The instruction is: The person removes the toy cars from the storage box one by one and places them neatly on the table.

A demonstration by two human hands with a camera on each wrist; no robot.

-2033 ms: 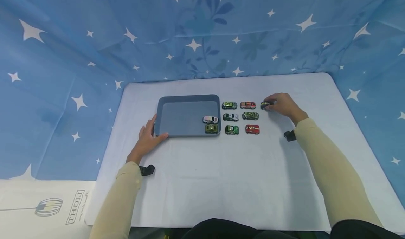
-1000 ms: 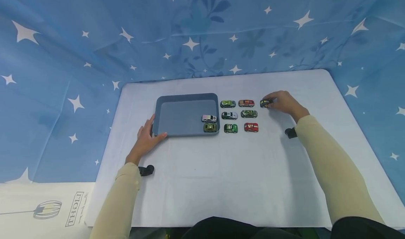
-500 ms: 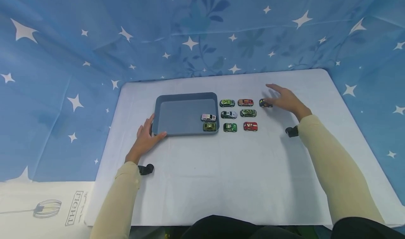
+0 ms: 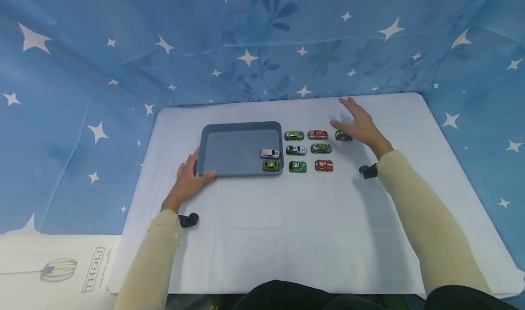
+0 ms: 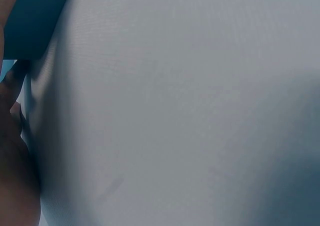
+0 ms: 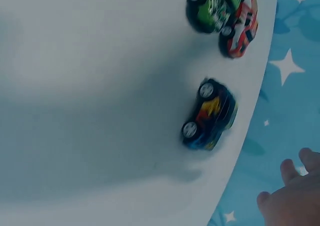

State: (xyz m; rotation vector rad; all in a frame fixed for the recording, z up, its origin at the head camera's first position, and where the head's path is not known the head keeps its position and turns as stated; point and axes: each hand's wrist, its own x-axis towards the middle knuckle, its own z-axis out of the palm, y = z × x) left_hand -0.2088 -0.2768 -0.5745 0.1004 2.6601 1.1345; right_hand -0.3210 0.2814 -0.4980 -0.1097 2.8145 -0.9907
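A grey-blue tray (image 4: 229, 126) lies left of centre on the white table (image 4: 287, 219). Inside it, at its right end, sit a white toy car (image 4: 270, 153) and an olive toy car (image 4: 271, 165). Just right of the tray stands a grid of several toy cars, among them a red one (image 4: 323, 165). A dark blue car with flames (image 4: 343, 136) (image 6: 210, 114) stands alone at the grid's right. My right hand (image 4: 358, 123) hovers above it with fingers spread, holding nothing. My left hand (image 4: 189, 178) rests against the tray's (image 5: 30, 21) near left corner, thumb on the front wall.
Blue star-printed cloth (image 4: 254, 41) hangs behind and beside the table. A white carton (image 4: 57, 269) lies at the lower left. Black wrist camera mounts (image 4: 187, 219) show on both sleeves. Bare tabletop stretches in front of the tray and cars.
My right hand let go of the dark blue car, opened and lifted up and back from it. The car stays where it was set. My left hand has not moved.
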